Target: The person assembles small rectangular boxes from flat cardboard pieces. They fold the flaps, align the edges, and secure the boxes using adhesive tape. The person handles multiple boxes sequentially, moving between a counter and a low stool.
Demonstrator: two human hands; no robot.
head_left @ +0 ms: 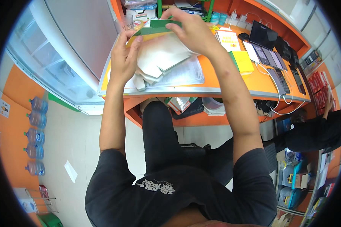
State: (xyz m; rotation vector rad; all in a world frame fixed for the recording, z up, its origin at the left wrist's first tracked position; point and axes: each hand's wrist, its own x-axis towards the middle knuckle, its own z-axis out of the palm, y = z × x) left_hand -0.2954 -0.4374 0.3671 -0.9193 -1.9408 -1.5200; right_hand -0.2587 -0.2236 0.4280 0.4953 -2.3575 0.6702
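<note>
Above the orange desk, both hands hold up a thin sheet-like folder with a green top edge (160,24) and a yellowish strip below it. My left hand (125,56) pinches its left side between thumb and fingers. At the upper right, my right hand (187,30) grips the green edge, thumb in front and fingers curled behind. Loose white papers (159,55) fan out just below the green edge; whether they are inside it or behind it I cannot tell. Under them, a stack of printed sheets (191,73) lies on the desk.
Right of the papers sit a yellow-and-green box (241,62), a white-and-yellow booklet (229,40), several phones (267,56) with white cables and a dark tablet (263,34). A clear cup (128,22) stands behind my left hand. Another person's arm (327,108) reaches toward red packs at right.
</note>
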